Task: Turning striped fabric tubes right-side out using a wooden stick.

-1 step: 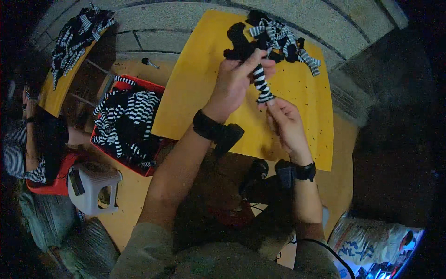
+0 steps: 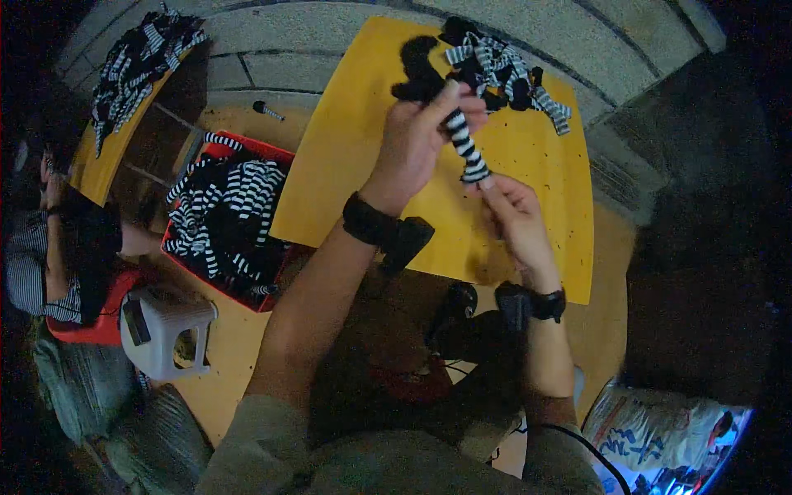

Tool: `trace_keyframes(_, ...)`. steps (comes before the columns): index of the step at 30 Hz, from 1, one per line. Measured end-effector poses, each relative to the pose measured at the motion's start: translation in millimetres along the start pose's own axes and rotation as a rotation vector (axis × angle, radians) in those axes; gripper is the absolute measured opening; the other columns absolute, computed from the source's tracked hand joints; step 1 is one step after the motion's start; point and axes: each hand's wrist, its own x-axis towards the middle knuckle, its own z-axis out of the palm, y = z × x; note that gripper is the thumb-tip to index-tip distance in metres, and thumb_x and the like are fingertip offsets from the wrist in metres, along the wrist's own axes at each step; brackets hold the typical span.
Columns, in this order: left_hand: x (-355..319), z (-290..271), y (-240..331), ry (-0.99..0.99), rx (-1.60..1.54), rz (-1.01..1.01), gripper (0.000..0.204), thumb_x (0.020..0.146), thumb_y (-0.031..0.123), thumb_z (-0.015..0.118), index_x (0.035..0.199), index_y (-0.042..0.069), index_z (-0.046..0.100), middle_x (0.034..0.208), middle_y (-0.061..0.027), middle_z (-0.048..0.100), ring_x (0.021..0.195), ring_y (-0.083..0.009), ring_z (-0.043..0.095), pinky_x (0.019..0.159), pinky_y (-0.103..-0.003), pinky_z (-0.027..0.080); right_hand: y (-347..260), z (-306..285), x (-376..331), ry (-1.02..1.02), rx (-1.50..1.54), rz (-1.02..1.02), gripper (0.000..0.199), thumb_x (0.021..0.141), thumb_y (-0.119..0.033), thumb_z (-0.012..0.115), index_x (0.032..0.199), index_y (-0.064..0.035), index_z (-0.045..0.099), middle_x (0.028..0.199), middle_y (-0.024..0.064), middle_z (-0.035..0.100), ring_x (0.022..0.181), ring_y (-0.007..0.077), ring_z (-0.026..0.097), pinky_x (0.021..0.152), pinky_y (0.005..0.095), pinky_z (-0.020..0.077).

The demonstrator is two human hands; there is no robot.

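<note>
One narrow, soft tube of black-and-white striped knit fabric [image 2: 466, 148] is getting all the attention from where I'm standing. It's up in the air over a yellow, smooth-faced tabletop [image 2: 351, 169], slanting between the person's two hands. Left hand [image 2: 419, 136] has its thumb and fingers curled round the upper part, and right hand [image 2: 518, 216] is pinching the bottom end between thumb and fingertips. So neither one is free. A fuzzy black knit piece [image 2: 419, 62] sticks out past the left hand; might be the same item, but the grip hides the join, so I can't tell.

As for the step, I'd call it holding the tube out lengthwise and working at its lower end. My take on what the next move calls for: a steady left grip, plus a light right pinch so the stretchy knit doesn't slip or twist.

Just beyond the hands, a loose heap of striped and black knit pieces [image 2: 499, 70] sits at the far edge of the tabletop. Off to the left, a red plastic crate [image 2: 279, 154] on the floor is loaded with a tangle of similar striped knits [image 2: 235, 194]. Further left there's a seated co-worker in a striped top [image 2: 29, 276], near another big pile of knits [image 2: 136, 78].
</note>
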Motion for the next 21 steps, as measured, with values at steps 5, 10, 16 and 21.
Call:
trace_keyframes(5,7.7,-0.2,7.5,0.019,-0.126,0.042,0.036,0.093,0.032,0.054,0.100,-0.004,0.058,0.092,-0.0153,0.066,0.085,-0.0212,0.066,0.078,-0.032,0.053,-6.5,-24.5,-2.5,0.173,-0.514,-0.281,0.019,0.092,-0.016,0.057,0.094,0.0012,0.066,0.072,-0.0034,0.058,0.064,0.0025,0.046,0.055,0.0194,0.0367)
trace_keyframes(10,-5.6,16.3,-17.6,-0.003,0.106,-0.082,0.039,0.093,0.037,0.053,0.093,-0.002,0.059,0.082,-0.0136,0.066,0.074,-0.0223,0.067,0.067,-0.035,0.056,9.7,15.2,9.0,0.312,-0.645,-0.384,0.016,0.090,-0.010,0.057,0.095,0.0022,0.065,0.074,0.0012,0.064,0.067,0.0062,0.052,0.059,0.0235,0.0418)
trace_keyframes(16,8.6,7.6,-9.3,0.076,0.028,0.076,0.043,0.094,0.038,0.051,0.118,0.002,0.049,0.107,-0.0177,0.062,0.087,-0.0226,0.064,0.076,-0.034,0.053,-0.9,-18.4,4.9,0.252,-0.599,-0.284,0.015,0.087,-0.011,0.060,0.095,0.0020,0.065,0.073,0.0037,0.064,0.061,0.0101,0.053,0.056,0.0297,0.0431)
trace_keyframes(21,10.7,-30.5,14.8,0.151,-0.189,-0.014,0.046,0.096,0.039,0.039,0.128,0.006,0.040,0.121,-0.0178,0.053,0.113,-0.0310,0.051,0.099,-0.049,0.035,-9.1,-32.1,-0.6,0.399,-0.747,-0.322,0.017,0.083,-0.011,0.066,0.094,0.0013,0.068,0.080,0.0081,0.068,0.069,0.0116,0.060,0.067,0.0254,0.0474)
